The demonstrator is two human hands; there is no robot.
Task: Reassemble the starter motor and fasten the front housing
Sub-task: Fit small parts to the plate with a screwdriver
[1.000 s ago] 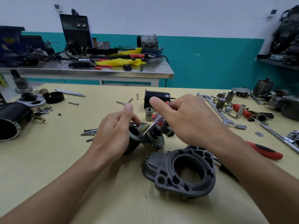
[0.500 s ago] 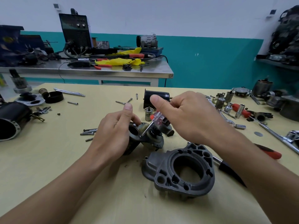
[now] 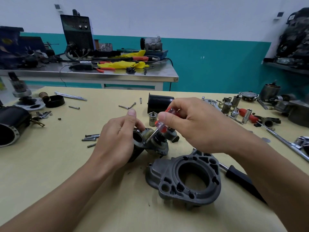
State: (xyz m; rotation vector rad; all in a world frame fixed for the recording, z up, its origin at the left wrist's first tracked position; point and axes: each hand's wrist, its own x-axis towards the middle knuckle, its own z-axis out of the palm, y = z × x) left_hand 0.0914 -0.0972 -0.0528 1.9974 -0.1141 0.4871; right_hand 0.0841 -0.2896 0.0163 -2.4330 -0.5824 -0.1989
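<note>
The thumb of the right hand has slid lower along the red-and-clear screwdriver handle. Nearest, the grey front housing lies loose on the yellow surface, right of centre. Just beyond it, the left hand holds the starter motor body in its grip, thumb raised. The right grip pinches the screwdriver, tip on the body's rim. Loose bolts lie left; a black cylindrical casing lies farther back.
</note>
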